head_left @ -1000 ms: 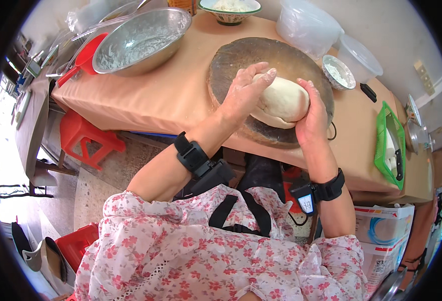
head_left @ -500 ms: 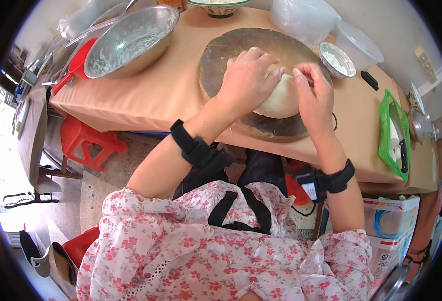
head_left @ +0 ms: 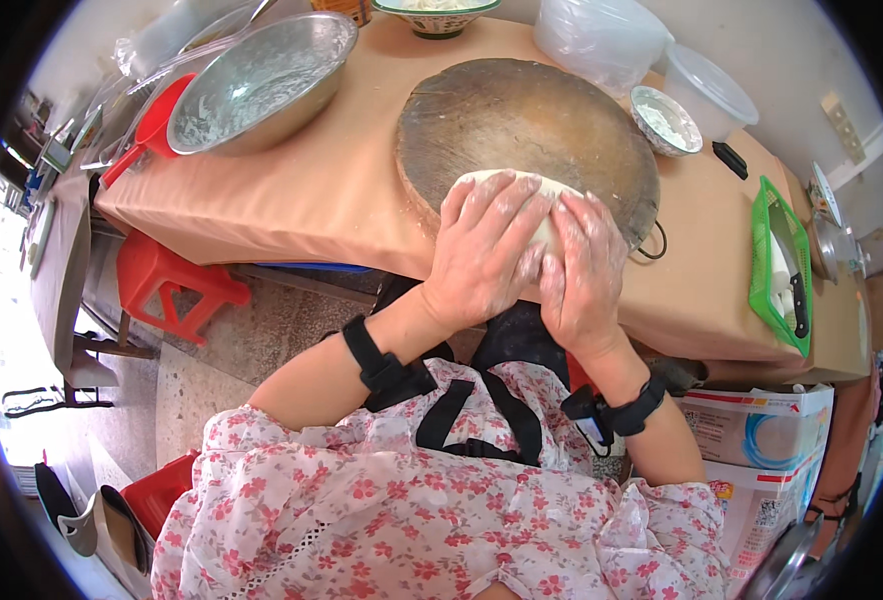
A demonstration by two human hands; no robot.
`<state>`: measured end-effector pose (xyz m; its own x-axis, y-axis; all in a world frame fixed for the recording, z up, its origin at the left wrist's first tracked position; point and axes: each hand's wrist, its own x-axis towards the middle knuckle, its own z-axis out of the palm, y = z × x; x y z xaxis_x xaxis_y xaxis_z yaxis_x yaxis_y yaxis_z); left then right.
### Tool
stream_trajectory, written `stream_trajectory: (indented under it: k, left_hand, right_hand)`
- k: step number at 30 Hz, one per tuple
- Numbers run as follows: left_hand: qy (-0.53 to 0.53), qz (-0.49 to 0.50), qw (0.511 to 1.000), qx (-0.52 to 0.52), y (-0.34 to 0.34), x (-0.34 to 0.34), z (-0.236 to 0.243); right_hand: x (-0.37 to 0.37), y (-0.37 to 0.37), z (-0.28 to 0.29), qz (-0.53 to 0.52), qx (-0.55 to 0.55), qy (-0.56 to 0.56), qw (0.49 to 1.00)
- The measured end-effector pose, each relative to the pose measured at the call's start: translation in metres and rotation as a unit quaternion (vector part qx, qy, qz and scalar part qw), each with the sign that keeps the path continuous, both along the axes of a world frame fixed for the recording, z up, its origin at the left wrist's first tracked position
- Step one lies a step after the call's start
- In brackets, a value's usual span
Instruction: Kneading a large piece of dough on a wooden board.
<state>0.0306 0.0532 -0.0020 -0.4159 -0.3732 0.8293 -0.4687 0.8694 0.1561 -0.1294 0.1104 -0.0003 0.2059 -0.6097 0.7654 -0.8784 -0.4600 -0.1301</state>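
Note:
A pale, smooth round of dough (head_left: 544,238) lies at the near edge of a thick round wooden board (head_left: 521,115). Over its left side my left hand (head_left: 483,250) is laid, its floury fingers curved across the top and pointing away from me. My right hand (head_left: 586,275) cups the right side in the same way, fingertips close to the left ones. Both hands grip the dough between them and hide much of it. Its far rim and a strip between the hands show.
A large floury metal basin (head_left: 266,90) and a red ladle (head_left: 161,120) stand at the left. Right of the board are a small bowl of flour (head_left: 666,120), clear plastic tubs (head_left: 711,85) and a green basket (head_left: 761,260) with a black-handled knife (head_left: 799,305). A red stool (head_left: 176,285) stands below.
Both hands have come toward me with the dough, from the middle of the board to its near edge. The fingers, raised and bent before, now lie over the dough.

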Motion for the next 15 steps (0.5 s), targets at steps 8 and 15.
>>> stream_trajectory:
  k: [8,15]
  left_hand:
    - [0.005,-0.013,0.999,0.036,-0.032,-0.010,0.006]
    - [-0.116,0.070,0.965,0.224,-0.093,-0.043,0.032]
  right_hand:
    - [-0.004,-0.029,0.013,-0.008,0.022,-0.026,0.999]
    - [-0.037,-0.097,0.030,0.008,0.177,-0.165,0.970]
